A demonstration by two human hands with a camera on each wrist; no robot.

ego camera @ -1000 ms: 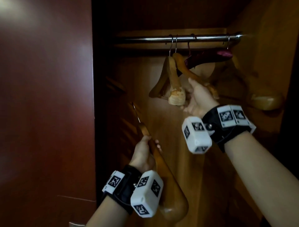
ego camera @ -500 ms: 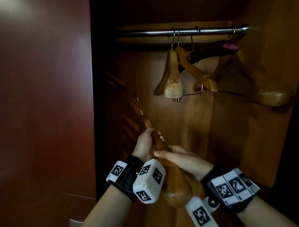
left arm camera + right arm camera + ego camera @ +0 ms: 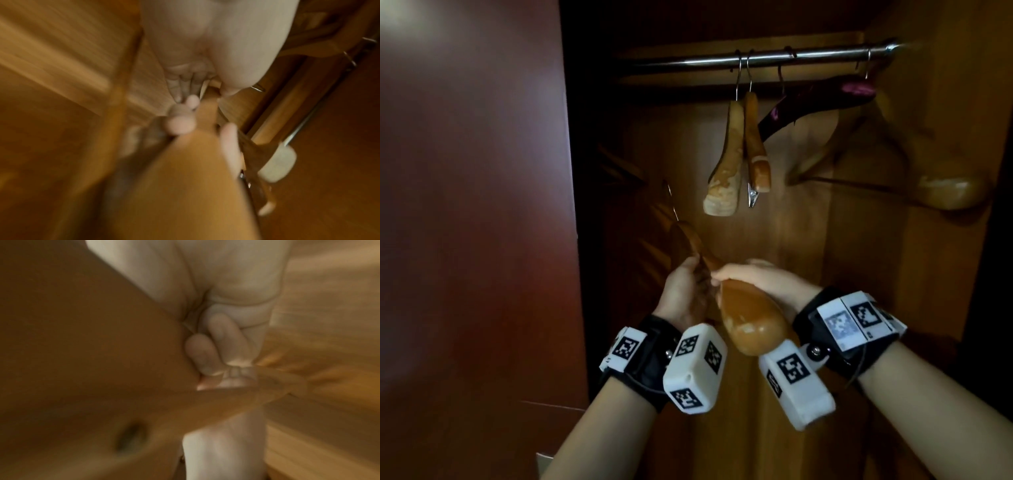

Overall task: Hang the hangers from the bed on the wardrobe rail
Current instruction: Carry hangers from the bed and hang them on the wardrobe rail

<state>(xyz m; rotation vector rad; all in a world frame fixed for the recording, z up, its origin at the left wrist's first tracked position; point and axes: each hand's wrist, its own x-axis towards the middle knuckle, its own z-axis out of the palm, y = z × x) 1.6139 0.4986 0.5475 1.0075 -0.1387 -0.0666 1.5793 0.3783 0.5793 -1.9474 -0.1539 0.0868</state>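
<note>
Low in the middle of the head view, two hands met on one wooden hanger [image 3: 750, 318]. The left hand [image 3: 685, 294] had its fingers curled round the thin neck of the hanger. The right hand [image 3: 763, 281] lay over the fat, shiny end with its fingers bent around it. The wrist views were blurry, but they showed fingers wrapped on brown wood too.

The hanger's wire hook [image 3: 671, 202] pointed up and away, left of the middle of the frame, and was hard to see in the dark.

Higher up, two pale wooden hangers [image 3: 736, 154] hung side by side. A dark purple hanger [image 3: 822, 99] and one more big wooden hanger [image 3: 948, 188] hung to the upper right. The metal rail [image 3: 808, 56] ran across the top.

The smooth wood could slip as one hand let go. The hook could miss the rail or catch on a hanging clip. A bump could knock the hung hangers off.
</note>
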